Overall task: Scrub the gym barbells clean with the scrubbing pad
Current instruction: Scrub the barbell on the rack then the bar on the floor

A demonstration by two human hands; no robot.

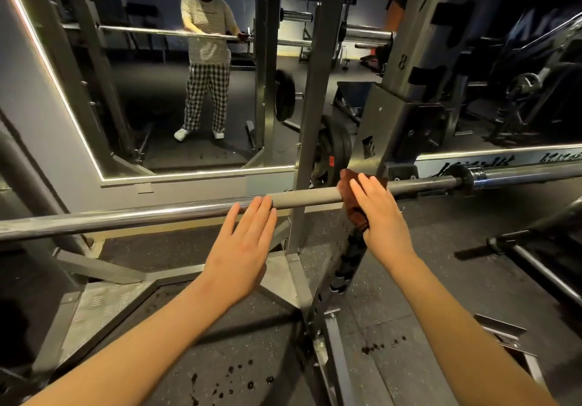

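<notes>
Pressing the pad [346, 182] onto the bar [305, 199] with the right hand [381, 213], fingers [367, 186] straight, thumb unseen, with the left hand [242, 241] flat, empty, touching the bar beside it; next, probably rubbing along the bar's left-right axis.

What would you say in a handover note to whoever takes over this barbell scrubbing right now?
Left hand: open, fingertips resting on the racked bar.
Right hand: straight fingers pressing the brown pad onto the bar, to the right of the left hand; thumb hidden.
Pad: draped over the bar, lower end hanging below it.
Done: the pad is on the bar; how much is already clean cannot be told.
Left: work the pad along the rest of the bar, then probably the second bar low on the right.
</notes>
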